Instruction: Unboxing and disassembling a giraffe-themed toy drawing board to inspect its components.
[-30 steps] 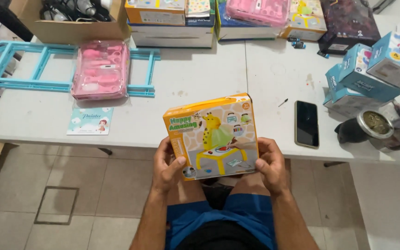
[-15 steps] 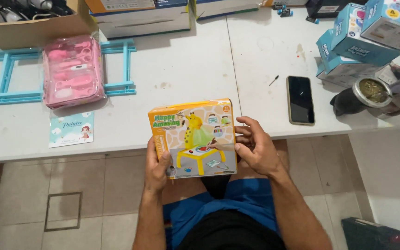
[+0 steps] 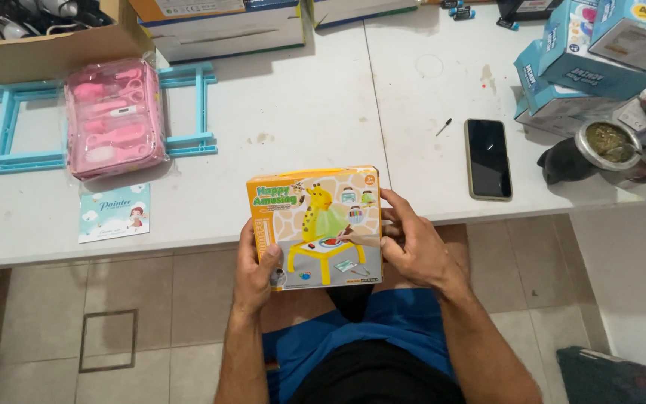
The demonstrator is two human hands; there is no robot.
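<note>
The flat yellow-and-orange cardboard toy box (image 3: 315, 228) is held over the person's lap, just off the near edge of the white desk (image 3: 300, 112), with the left hand (image 3: 252, 265) closed around its left edge and the right hand (image 3: 413, 243) curled loosely against its right edge, fingers spread. It looks light and stiff, though its glossy printed faces may be slippery and thin card dents under pressure. Gripping both short edges, as here, seems the safest hold.
</note>
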